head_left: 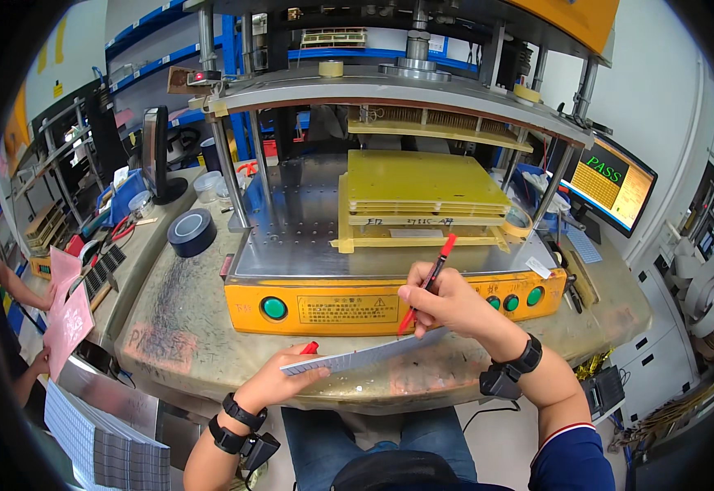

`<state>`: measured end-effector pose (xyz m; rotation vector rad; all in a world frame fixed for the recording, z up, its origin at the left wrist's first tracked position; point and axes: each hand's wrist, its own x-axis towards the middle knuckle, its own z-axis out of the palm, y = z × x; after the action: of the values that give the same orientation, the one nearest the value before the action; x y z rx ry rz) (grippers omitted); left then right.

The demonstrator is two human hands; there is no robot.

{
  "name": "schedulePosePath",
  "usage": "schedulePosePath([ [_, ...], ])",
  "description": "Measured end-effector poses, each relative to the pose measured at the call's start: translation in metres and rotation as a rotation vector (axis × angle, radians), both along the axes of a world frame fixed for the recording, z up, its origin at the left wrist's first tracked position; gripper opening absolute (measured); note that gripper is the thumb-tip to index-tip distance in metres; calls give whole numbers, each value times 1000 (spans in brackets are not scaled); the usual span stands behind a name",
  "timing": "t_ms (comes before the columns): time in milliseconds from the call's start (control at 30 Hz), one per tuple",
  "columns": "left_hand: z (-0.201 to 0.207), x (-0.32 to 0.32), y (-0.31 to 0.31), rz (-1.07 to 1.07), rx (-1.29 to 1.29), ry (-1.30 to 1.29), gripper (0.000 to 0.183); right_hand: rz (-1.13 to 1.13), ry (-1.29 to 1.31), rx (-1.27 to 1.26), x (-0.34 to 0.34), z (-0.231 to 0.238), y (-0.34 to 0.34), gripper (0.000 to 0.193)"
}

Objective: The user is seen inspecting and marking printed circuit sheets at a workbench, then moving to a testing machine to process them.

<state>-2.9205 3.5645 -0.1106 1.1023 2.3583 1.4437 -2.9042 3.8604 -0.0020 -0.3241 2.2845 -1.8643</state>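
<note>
My right hand (454,301) pinches a red-and-black marker pen (435,275), its lower red end pointing down close to the board. My left hand (282,378) grips the left end of a thin, pale grey flat panel (365,357), tilted so that I see it nearly edge-on. By the left fingers a small red piece (310,349) shows, perhaps the pen's cap. Both hands are above the front edge of the worn bench. In front of them stands a press with a yellow front (332,308), and a yellow-green test fixture (422,184) sits on its metal bed.
Green buttons (274,308) line the press front. A roll of dark tape (192,232) lies on the bench at left. A monitor (607,182) stands at right. At lower left is a stack of pale panels (103,438); another person's hands hold pink sheets (69,315) there.
</note>
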Motion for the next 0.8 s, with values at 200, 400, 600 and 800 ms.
schedulePosePath([
  [200,15,15,2,-44,-4,138,27,24,87,-236,3,16,38,16],
  [400,34,34,13,-287,-39,238,45,266,-17,-264,22,12,27,18],
  [600,41,44,24,-363,30,235,50,385,87,-203,37,2,20,16],
  [800,43,53,28,-421,69,171,47,333,9,-238,34,-2,50,16],
])
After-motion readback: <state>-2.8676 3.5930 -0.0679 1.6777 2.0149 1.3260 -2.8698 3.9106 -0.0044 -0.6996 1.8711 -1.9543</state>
